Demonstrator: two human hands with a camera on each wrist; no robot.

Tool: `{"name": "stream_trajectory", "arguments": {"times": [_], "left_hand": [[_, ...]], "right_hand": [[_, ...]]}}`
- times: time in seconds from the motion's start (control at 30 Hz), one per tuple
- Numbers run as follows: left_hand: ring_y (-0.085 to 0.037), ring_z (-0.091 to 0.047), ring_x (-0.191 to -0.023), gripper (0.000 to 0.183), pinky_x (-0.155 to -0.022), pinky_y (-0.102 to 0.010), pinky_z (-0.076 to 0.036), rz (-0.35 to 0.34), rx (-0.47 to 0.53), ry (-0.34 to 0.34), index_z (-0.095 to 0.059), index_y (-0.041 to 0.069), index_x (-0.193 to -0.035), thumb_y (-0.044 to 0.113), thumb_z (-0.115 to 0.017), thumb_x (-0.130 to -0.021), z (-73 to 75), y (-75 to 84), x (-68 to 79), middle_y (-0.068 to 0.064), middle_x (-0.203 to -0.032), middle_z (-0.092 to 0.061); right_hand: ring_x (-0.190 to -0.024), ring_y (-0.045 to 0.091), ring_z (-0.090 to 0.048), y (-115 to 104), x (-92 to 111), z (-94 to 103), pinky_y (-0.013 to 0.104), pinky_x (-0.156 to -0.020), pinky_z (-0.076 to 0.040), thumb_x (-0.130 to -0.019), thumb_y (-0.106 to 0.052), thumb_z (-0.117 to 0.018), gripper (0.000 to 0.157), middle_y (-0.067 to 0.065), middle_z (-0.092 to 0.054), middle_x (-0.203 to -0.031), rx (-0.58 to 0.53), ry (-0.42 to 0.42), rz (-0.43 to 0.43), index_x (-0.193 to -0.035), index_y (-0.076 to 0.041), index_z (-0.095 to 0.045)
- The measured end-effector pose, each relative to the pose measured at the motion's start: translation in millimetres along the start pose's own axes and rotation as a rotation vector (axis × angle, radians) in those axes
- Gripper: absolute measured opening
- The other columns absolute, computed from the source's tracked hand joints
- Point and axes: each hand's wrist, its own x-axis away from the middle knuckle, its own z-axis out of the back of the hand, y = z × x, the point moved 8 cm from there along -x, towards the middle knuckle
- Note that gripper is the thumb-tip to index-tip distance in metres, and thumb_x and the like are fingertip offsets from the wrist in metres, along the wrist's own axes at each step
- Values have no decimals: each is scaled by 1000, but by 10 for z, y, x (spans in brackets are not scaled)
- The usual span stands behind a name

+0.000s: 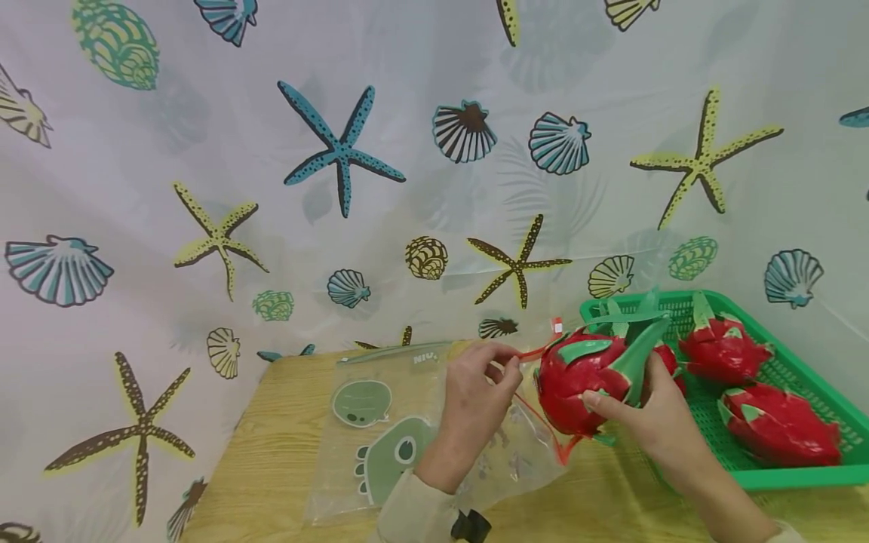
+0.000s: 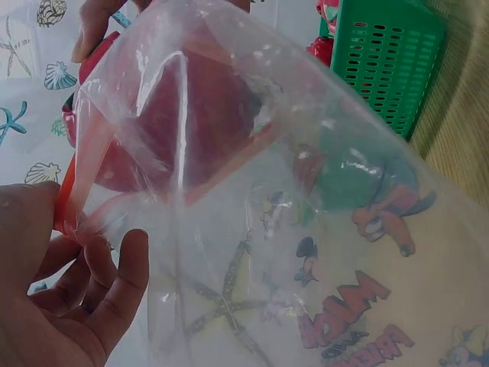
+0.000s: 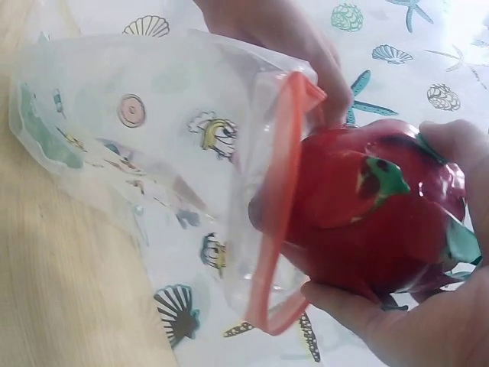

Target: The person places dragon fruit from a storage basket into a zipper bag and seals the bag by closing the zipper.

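Observation:
My left hand pinches the red rim of a clear zip bag, whose mouth is spread. Cartoon prints cover the bag in the left wrist view. In my right hand is a red dragon fruit with green leaf tips, gripped between thumb and fingers. The right wrist view shows one end of the dragon fruit at the bag's mouth, just inside the red rim. Through the film, the left wrist view shows the fruit blurred.
On the right stands a green basket with more dragon fruits in it. Another clear zip bag with green dinosaur prints lies flat on the wooden table. Behind hangs a white curtain printed with shells and starfish.

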Motion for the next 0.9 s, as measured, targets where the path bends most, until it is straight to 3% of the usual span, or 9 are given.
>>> {"name": "stream_trajectory", "arguments": {"times": [0.2, 0.37, 0.57, 0.7, 0.77, 0.9], "left_hand": [[-2, -59, -70, 8, -63, -12, -52, 9, 6, -20, -73, 14, -97, 15, -65, -94, -50, 23, 12, 2, -93, -70], [-2, -60, -69, 9, -63, -11, -51, -40, -4, -17, -71, 12, -98, 12, -63, -95, -80, 93, 10, 0, -93, -70], [-3, -60, -69, 9, -62, -9, -50, -70, -21, -6, -70, 12, -97, 11, -62, -96, -80, 144, 5, 0, -92, -69], [-3, -60, -71, 9, -61, -9, -50, -100, -23, -21, -70, 12, -98, 12, -61, -97, -85, 182, 26, 0, -92, -68], [-2, -59, -72, 8, -61, -8, -49, -133, -34, -23, -69, 12, -99, 12, -61, -97, -86, 222, 39, 1, -93, -68], [-3, -58, -71, 7, -60, -6, -46, -218, -45, -28, -68, 12, -100, 12, -61, -97, -103, 338, 74, 1, -95, -66]], "right_hand": [[-125, 18, -49, 5, 12, -107, 20, -86, -54, -90, -25, -73, 87, 6, -40, -147, -20, -12, 11, -154, -25, -13], [-130, 31, -46, 60, 39, -134, 22, -86, -56, -87, -29, -77, 93, 8, -40, -148, 6, -22, -4, -154, -23, -13], [-130, 27, -46, 96, 85, -127, 25, -90, -53, -82, -31, -82, 96, 8, -43, -148, 95, -1, 30, -154, -20, -19], [-121, 18, -54, 120, 107, -153, 34, -83, -60, -81, -27, -83, 97, 9, -44, -146, 42, -27, 51, -154, -26, -20], [-117, 10, -56, 131, 117, -175, 33, -78, -61, -81, -24, -83, 97, 6, -43, -145, 8, -42, 71, -154, -30, -19], [-115, -1, -53, 115, 169, -213, 25, -80, -59, -79, -15, -84, 103, 1, -43, -142, 21, -47, 167, -155, -32, -16]]}}
